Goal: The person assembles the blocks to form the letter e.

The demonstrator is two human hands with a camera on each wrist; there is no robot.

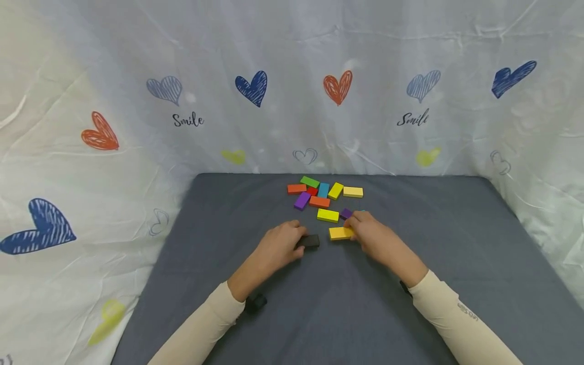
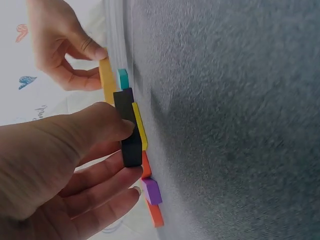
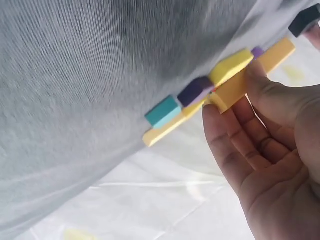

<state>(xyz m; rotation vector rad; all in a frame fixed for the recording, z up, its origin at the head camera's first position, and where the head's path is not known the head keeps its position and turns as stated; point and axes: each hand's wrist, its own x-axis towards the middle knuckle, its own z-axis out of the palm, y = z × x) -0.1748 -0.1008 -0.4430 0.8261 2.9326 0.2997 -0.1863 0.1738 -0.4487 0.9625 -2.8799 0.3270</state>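
Observation:
My left hand (image 1: 282, 243) pinches a black block (image 1: 311, 241) between thumb and fingers; in the left wrist view the thumb presses one face of it. To its right, my right hand (image 1: 376, 239) grips an orange-yellow block (image 1: 339, 233) by its right end. The two held blocks are a short gap apart. Just beyond them lie a bright yellow block (image 1: 328, 215) and a dark purple block (image 1: 345, 214), the latter partly behind the right hand. A teal block (image 3: 163, 111) shows in the right wrist view, mostly hidden from the head view.
Farther back on the grey cloth (image 1: 246, 203) lie several loose blocks, among them a green block (image 1: 309, 181), a blue block (image 1: 323, 190), a purple block (image 1: 302, 201) and a pale yellow block (image 1: 353, 192). A white curtain (image 1: 292, 116) printed with hearts hangs behind the table.

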